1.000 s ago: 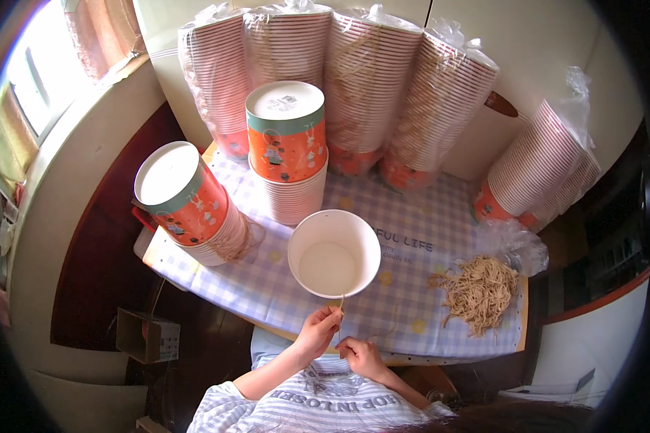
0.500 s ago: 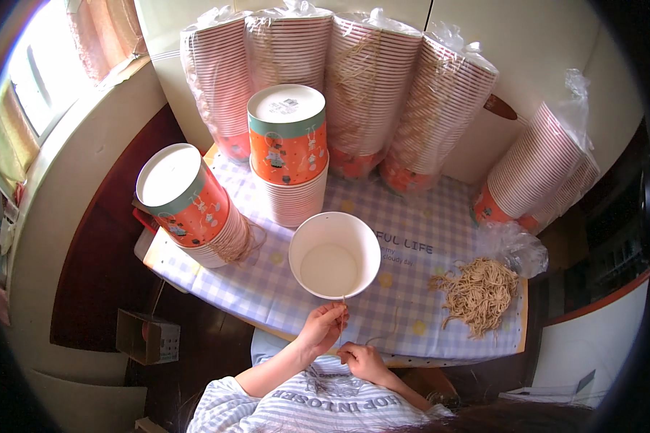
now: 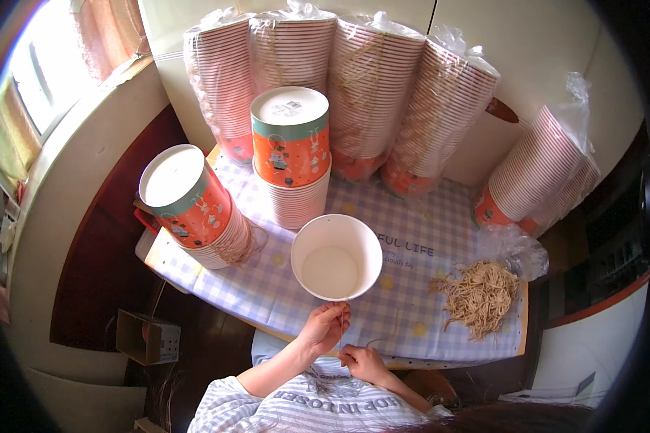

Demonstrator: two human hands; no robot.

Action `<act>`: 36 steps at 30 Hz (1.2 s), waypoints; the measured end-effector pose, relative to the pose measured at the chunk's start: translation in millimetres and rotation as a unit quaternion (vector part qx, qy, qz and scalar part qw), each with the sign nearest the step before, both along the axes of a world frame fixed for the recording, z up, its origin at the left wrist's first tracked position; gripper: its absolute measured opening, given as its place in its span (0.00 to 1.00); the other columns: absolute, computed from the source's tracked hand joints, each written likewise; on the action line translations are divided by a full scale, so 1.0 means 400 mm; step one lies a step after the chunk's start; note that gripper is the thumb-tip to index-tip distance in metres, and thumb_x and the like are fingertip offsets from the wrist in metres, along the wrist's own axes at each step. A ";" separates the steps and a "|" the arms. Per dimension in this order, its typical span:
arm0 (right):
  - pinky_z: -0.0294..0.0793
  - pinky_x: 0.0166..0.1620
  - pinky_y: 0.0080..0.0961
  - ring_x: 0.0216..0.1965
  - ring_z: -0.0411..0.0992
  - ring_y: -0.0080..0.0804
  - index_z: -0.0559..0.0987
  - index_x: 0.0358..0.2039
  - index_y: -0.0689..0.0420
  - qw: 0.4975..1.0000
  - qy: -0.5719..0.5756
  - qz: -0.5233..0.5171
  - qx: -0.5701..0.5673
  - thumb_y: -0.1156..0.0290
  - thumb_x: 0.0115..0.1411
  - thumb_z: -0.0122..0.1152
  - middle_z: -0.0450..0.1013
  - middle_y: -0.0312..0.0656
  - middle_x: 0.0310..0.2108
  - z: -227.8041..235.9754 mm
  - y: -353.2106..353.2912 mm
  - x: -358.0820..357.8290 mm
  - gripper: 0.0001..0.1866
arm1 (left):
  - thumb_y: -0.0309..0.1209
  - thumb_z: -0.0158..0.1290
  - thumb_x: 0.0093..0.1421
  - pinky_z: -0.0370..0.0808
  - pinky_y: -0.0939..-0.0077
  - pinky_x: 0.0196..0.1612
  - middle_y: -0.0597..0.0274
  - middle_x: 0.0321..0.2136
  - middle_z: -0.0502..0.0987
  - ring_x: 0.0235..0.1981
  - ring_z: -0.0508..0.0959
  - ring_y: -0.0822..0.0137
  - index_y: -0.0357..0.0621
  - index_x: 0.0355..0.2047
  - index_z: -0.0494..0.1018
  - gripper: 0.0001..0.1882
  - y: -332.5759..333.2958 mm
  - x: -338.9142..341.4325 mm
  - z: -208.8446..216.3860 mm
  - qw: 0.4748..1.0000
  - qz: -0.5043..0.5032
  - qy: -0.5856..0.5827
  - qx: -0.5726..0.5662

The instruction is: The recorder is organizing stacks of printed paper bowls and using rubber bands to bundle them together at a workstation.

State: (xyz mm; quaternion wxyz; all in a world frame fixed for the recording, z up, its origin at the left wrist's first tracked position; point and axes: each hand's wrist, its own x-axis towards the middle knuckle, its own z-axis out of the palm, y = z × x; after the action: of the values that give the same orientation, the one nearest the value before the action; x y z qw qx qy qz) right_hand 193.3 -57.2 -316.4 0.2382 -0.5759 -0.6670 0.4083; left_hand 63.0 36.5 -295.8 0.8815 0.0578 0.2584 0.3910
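A white paper bucket [image 3: 337,268] stands on the checked tablecloth in front of me, its open top tilted toward me. A thin tan cord [image 3: 344,323] hangs from its near rim. Just below that rim my left hand [image 3: 323,330] pinches the cord between thumb and fingers. Lower and to the right, by the table's front edge, my right hand [image 3: 364,363] is closed in a pinch on the cord's lower part. A pile of cut tan cords [image 3: 479,297] lies at the table's right side.
Upside-down orange bucket stacks stand at the left [image 3: 195,209] and behind the white bucket [image 3: 290,155]; cord hangs at the left stack's side. Tall bagged stacks [image 3: 375,90] line the back, with more bagged buckets [image 3: 531,169] at right. A cardboard box [image 3: 148,339] sits low at left.
The whole view has shifted slightly. Both hands keep nearly the same places under the bucket's rim, with only small finger movement along the cord.
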 end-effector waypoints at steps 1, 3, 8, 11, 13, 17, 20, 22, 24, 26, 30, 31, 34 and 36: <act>0.71 0.27 0.30 0.24 0.74 0.38 0.76 0.26 0.55 1.000 0.003 0.002 0.005 0.69 0.53 0.53 0.74 0.39 0.20 -0.002 0.001 -0.001 0.05 | 0.29 0.50 0.56 0.66 0.80 0.32 0.68 0.27 0.69 0.28 0.68 0.74 0.45 0.30 0.69 0.03 0.001 -0.002 0.004 1.000 0.002 0.001 0.000; 0.72 0.28 0.30 0.24 0.74 0.37 0.76 0.26 0.54 1.000 0.007 0.009 -0.001 0.68 0.54 0.52 0.74 0.38 0.20 0.002 0.003 -0.001 0.06 | 0.30 0.50 0.56 0.66 0.80 0.32 0.68 0.26 0.69 0.27 0.68 0.74 0.45 0.30 0.69 0.03 0.004 -0.005 0.016 1.000 -0.006 -0.010 -0.012; 0.72 0.28 0.29 0.24 0.74 0.35 0.76 0.27 0.53 1.000 0.010 0.009 -0.017 0.65 0.56 0.51 0.74 0.36 0.20 0.000 -0.006 -0.004 0.07 | 0.30 0.49 0.57 0.66 0.81 0.32 0.68 0.26 0.69 0.27 0.68 0.74 0.45 0.30 0.69 0.03 0.016 -0.007 0.026 1.000 -0.010 -0.003 -0.019; 0.72 0.28 0.29 0.24 0.74 0.34 0.76 0.27 0.52 1.000 0.005 0.014 -0.019 0.64 0.56 0.51 0.74 0.35 0.20 -0.009 -0.008 0.000 0.08 | 0.30 0.48 0.58 0.66 0.80 0.32 0.68 0.25 0.70 0.27 0.68 0.74 0.44 0.30 0.69 0.04 0.019 -0.005 0.024 1.000 -0.017 -0.003 -0.017; 0.72 0.29 0.29 0.24 0.74 0.34 0.76 0.27 0.52 1.000 -0.004 0.016 -0.024 0.64 0.56 0.50 0.74 0.35 0.19 -0.009 -0.009 0.000 0.08 | 0.30 0.48 0.58 0.65 0.80 0.32 0.68 0.25 0.70 0.27 0.68 0.74 0.44 0.30 0.69 0.04 0.020 -0.004 0.022 1.000 -0.018 -0.006 -0.016; 0.72 0.28 0.29 0.24 0.74 0.34 0.75 0.27 0.52 0.999 -0.010 0.021 -0.025 0.64 0.56 0.50 0.74 0.35 0.20 -0.014 -0.008 0.002 0.08 | 0.30 0.47 0.58 0.65 0.80 0.32 0.68 0.26 0.70 0.27 0.68 0.74 0.45 0.30 0.69 0.04 0.017 -0.004 0.024 1.000 -0.012 0.004 -0.023; 0.72 0.29 0.29 0.24 0.74 0.34 0.75 0.28 0.52 0.999 -0.022 0.022 -0.027 0.63 0.57 0.50 0.74 0.35 0.20 -0.022 -0.008 0.001 0.08 | 0.29 0.47 0.57 0.64 0.81 0.31 0.69 0.26 0.70 0.28 0.68 0.75 0.44 0.31 0.69 0.03 0.014 0.000 0.026 0.999 0.014 0.025 -0.014; 0.72 0.28 0.28 0.24 0.74 0.33 0.75 0.29 0.52 0.999 -0.009 -0.004 -0.040 0.63 0.57 0.49 0.74 0.35 0.20 -0.026 -0.009 -0.001 0.09 | 0.29 0.48 0.57 0.63 0.83 0.30 0.69 0.26 0.70 0.28 0.68 0.76 0.44 0.32 0.69 0.03 0.014 0.000 0.031 0.999 0.034 0.037 -0.005; 0.72 0.28 0.28 0.24 0.74 0.33 0.75 0.29 0.53 0.999 -0.001 -0.008 -0.038 0.63 0.57 0.49 0.74 0.35 0.20 -0.032 -0.008 0.000 0.09 | 0.29 0.48 0.57 0.63 0.83 0.29 0.70 0.27 0.71 0.28 0.68 0.76 0.44 0.32 0.70 0.04 0.015 -0.004 0.041 0.998 0.045 0.026 -0.024; 0.72 0.28 0.28 0.24 0.74 0.33 0.75 0.30 0.53 0.999 0.009 -0.012 -0.037 0.63 0.57 0.49 0.74 0.35 0.20 -0.034 -0.009 -0.003 0.09 | 0.28 0.48 0.57 0.63 0.83 0.30 0.70 0.27 0.71 0.28 0.68 0.76 0.44 0.33 0.70 0.04 0.013 -0.005 0.044 0.998 0.049 0.031 -0.004; 0.72 0.28 0.27 0.24 0.74 0.32 0.75 0.30 0.53 1.000 -0.003 -0.006 -0.020 0.63 0.57 0.50 0.74 0.35 0.20 -0.028 -0.010 -0.010 0.09 | 0.27 0.49 0.56 0.63 0.82 0.30 0.71 0.27 0.71 0.28 0.69 0.77 0.45 0.32 0.70 0.04 0.012 0.000 0.049 0.996 0.060 0.070 0.011; 0.72 0.28 0.27 0.24 0.74 0.32 0.76 0.30 0.53 1.000 0.003 -0.008 -0.014 0.63 0.57 0.50 0.74 0.35 0.20 -0.028 -0.010 -0.011 0.09 | 0.27 0.49 0.56 0.63 0.82 0.30 0.71 0.27 0.71 0.28 0.69 0.77 0.45 0.32 0.70 0.04 0.012 0.002 0.049 0.996 0.060 0.070 0.011; 0.71 0.27 0.27 0.24 0.74 0.33 0.76 0.30 0.52 1.000 0.010 -0.015 -0.023 0.63 0.57 0.51 0.74 0.35 0.20 -0.029 -0.013 -0.013 0.08 | 0.27 0.49 0.55 0.63 0.82 0.30 0.71 0.27 0.71 0.28 0.69 0.76 0.45 0.32 0.70 0.03 0.014 0.004 0.046 0.995 0.060 0.078 0.006; 0.71 0.27 0.28 0.24 0.74 0.33 0.76 0.30 0.52 1.000 -0.001 -0.007 -0.021 0.63 0.57 0.51 0.74 0.35 0.20 -0.024 -0.011 -0.012 0.08 | 0.27 0.50 0.55 0.63 0.81 0.30 0.70 0.26 0.71 0.28 0.69 0.75 0.45 0.31 0.69 0.03 0.016 0.003 0.044 0.996 0.053 0.074 -0.011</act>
State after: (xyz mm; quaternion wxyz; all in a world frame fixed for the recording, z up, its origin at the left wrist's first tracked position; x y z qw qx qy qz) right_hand 188.4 -61.8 -325.8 0.2287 -0.5855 -0.6546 0.4199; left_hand 64.3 42.9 -278.1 0.8386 0.0631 0.3299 0.4289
